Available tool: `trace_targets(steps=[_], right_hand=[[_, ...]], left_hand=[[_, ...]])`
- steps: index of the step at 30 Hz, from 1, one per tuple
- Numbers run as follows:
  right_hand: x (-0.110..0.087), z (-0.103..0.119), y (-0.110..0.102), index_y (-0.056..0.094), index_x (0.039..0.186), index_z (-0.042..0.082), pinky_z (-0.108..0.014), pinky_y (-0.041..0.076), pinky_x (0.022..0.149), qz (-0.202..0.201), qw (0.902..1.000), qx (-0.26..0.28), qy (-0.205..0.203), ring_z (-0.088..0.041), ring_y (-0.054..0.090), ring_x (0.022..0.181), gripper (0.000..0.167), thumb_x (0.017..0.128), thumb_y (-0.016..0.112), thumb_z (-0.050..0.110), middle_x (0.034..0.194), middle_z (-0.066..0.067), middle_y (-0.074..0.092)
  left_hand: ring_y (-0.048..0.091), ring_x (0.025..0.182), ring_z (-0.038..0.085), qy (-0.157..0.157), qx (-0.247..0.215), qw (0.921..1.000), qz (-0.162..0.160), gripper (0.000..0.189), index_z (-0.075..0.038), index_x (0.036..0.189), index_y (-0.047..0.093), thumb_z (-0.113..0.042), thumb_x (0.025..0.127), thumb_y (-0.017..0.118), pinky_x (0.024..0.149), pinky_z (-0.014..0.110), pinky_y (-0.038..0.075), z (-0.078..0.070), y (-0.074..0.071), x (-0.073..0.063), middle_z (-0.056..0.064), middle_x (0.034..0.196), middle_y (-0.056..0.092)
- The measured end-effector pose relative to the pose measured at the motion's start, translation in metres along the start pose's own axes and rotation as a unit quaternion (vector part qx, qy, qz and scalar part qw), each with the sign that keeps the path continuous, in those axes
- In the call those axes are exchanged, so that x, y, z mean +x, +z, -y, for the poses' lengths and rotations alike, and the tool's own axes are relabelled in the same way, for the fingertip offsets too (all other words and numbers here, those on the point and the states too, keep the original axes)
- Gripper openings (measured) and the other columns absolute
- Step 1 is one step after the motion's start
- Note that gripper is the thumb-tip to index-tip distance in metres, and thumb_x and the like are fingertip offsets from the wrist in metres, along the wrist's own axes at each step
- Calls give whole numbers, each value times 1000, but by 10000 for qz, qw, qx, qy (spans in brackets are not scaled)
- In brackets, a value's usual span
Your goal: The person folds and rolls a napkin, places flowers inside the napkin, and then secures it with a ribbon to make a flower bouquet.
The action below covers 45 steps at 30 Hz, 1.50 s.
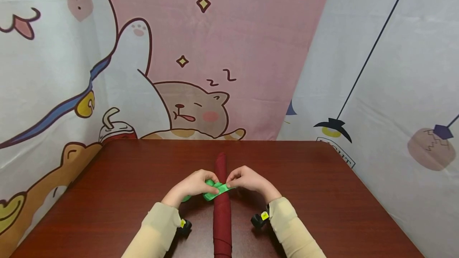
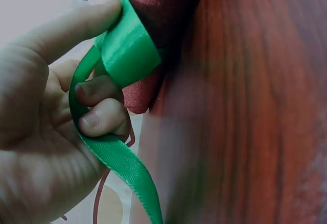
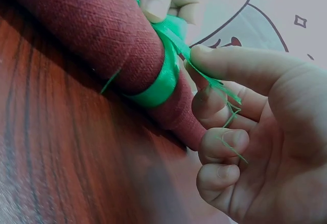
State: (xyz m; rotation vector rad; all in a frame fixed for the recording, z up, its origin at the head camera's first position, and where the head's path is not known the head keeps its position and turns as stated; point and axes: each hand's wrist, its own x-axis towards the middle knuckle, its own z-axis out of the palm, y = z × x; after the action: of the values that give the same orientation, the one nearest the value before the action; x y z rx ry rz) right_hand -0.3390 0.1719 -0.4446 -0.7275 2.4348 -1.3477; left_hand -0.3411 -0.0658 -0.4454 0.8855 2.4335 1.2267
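A dark red cloth roll (image 1: 222, 218) lies lengthwise along the table, pointing away from me. Green satin ribbon (image 1: 212, 195) wraps around it toward its far part. On the roll's left, my left hand (image 1: 197, 183) pinches the ribbon between thumb and fingers; in the left wrist view a long tail of ribbon (image 2: 127, 165) runs through its curled fingers and hangs down. From the right, my right hand (image 1: 249, 179) pinches the short frayed end of the ribbon (image 3: 204, 76), with loose green threads trailing over its fingers. The ribbon band (image 3: 156, 89) hugs the roll.
The dark wooden table (image 1: 305, 194) extends around the roll. Behind it hangs a cartoon-printed cloth (image 1: 251, 51) with cats and lamps. Each wrist wears a small black camera, the left camera (image 1: 184, 227) and the right camera (image 1: 259, 220), near the table surface.
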Motion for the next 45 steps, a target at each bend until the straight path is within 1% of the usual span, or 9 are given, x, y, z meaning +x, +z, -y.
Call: trace_targets(steps=[13,18,24,26,29,33,36,40,45], right_hand=[[4,3,11,74,87,5,-26,44,60,268,9994,-20,-213,-7,52,66,9,85,70,13,76,4,65],[3,6,11,73,88,4,-27,44,60,99,9998,-132,-120,-8,53,65,10,87,66,11,74,4,64],[-8,28,6,72,88,-2,-35,48,65,40,9998,-160,-134,-11,54,68,12,89,63,6,77,-5,66],[-11,35,4,72,89,-3,-40,50,68,103,9998,-129,-136,-12,55,69,12,89,63,5,78,-6,67],[-11,36,5,72,88,-4,-45,50,68,185,9997,-73,-170,-22,57,70,12,89,63,4,78,-7,67],[-4,20,9,72,87,-2,-44,49,65,200,9995,-36,-245,-36,57,72,11,89,63,4,77,-6,67],[1,10,10,73,86,0,-40,48,62,139,9995,-79,-263,-32,56,70,11,88,64,6,76,-3,66],[2,6,8,73,85,4,-33,47,60,32,9997,-143,-194,-18,54,67,11,88,64,10,73,-1,64],[2,1,5,73,86,4,-27,45,60,62,9997,-191,-154,-12,53,65,8,85,65,8,72,-1,64]], left_hand=[[53,68,10,-70,-106,9998,-149,15,-13,85,68,-23,80,79,60,27,44,-2,4,-1,-4,76,62],[52,65,8,-57,-38,9998,-191,15,-13,84,68,-21,78,80,58,26,44,-2,4,1,-4,74,61],[52,64,8,-33,-56,9999,-151,17,-11,86,68,-18,77,81,57,25,44,-2,3,0,-5,74,61],[52,64,8,-21,-86,9999,-125,17,-11,86,68,-17,77,81,58,25,45,-2,3,-1,-5,74,61],[52,64,8,-47,-111,9999,-106,17,-12,86,68,-19,78,80,58,25,44,-2,3,-1,-5,74,61],[51,64,8,-57,-85,9998,-151,17,-13,85,67,-24,80,79,57,25,42,-3,5,-1,-4,74,61],[51,65,9,-13,-14,9997,-239,19,-12,84,67,-26,80,78,56,26,41,-5,6,-1,-3,75,61],[52,67,11,-4,159,9993,-325,20,-11,83,65,-24,78,80,58,27,42,-6,7,1,-4,76,60],[51,70,11,-25,373,9988,-312,23,-13,84,64,-25,76,82,60,28,42,-7,7,2,-5,77,58]])
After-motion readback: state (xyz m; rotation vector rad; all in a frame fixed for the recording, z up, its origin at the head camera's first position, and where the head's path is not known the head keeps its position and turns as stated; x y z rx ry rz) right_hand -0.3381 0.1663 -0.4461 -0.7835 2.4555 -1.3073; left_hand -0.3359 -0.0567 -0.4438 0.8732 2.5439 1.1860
